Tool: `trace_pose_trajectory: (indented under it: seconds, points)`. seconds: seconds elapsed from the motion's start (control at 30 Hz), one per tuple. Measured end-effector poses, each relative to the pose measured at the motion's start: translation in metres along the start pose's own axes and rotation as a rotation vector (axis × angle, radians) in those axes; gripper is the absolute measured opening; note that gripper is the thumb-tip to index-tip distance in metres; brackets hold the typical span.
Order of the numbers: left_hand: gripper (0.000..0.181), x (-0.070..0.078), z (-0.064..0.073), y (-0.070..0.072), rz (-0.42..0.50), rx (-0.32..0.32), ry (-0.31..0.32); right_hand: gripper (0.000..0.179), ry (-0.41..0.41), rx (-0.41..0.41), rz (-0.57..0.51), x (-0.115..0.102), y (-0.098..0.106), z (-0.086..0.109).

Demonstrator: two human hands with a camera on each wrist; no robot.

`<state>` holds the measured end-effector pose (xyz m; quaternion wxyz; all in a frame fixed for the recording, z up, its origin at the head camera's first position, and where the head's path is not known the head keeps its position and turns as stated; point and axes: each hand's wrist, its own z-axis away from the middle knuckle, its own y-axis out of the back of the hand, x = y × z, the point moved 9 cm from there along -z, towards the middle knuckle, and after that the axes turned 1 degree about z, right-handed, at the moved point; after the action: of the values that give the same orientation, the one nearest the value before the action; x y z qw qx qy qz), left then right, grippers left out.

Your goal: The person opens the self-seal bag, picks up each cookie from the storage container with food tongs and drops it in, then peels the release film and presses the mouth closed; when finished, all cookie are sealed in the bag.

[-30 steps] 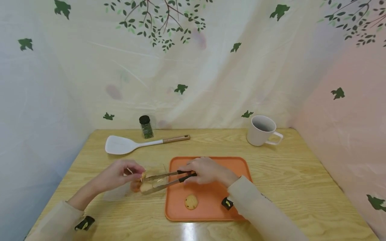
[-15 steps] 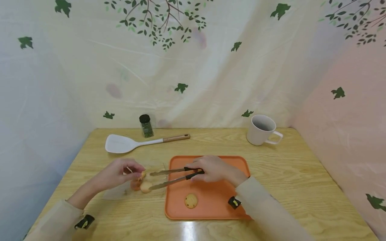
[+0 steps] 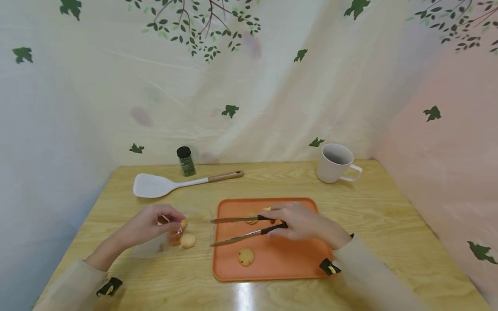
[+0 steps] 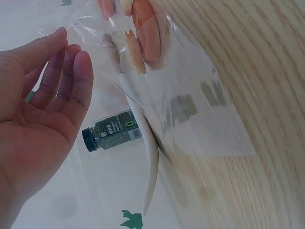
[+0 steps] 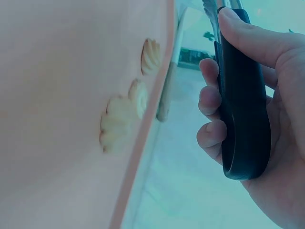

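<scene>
My right hand (image 3: 299, 221) grips the tongs (image 3: 253, 234); my left hand (image 3: 155, 221) pinches a clear bag (image 4: 198, 114).
The tongs' arms stand spread; a pale cookie (image 3: 188, 240) lies left of their tips, a speckled cookie (image 3: 246, 257) on the orange tray (image 3: 285, 261), nearer than them.

The person's left sleeve (image 3: 71, 283) and right sleeve (image 3: 373, 268) are both long and pale beige, leaving the left hand (image 3: 153, 224) and right hand (image 3: 301, 220) bare. Beside the left one's end shows a small black patch (image 3: 109, 287) with a yellowish mark; beside the right, a similar dark piece (image 3: 330, 267), perhaps part of a wristband, too small to tell.
</scene>
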<state>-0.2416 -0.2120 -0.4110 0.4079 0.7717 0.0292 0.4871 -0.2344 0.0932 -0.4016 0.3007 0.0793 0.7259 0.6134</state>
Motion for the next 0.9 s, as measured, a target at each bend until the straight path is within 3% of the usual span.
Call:
trace_pose_trajectory:
  seconds: [0.13, 0.33, 0.53, 0.9]
  points:
    - [0.015, -0.001, -0.001, 0.001, 0.003, -0.001, 0.006, 0.053, -0.020, 0.025, 0.034, 0.004, 0.012, 0.024]
    - [0.014, -0.002, 0.002, 0.003, -0.003, 0.008, -0.004, 0.053, -0.030, 0.083, 0.000, 0.011, 0.022, 0.058]
    - [0.014, -0.002, 0.004, 0.004, -0.003, 0.015, -0.014, 0.051, 0.015, 0.144, -0.001, 0.012, 0.024, 0.087]
    - [0.013, -0.003, 0.010, 0.001, 0.041, 0.042, -0.035, 0.048, 0.035, 0.124, 0.064, 0.015, 0.004, 0.111]
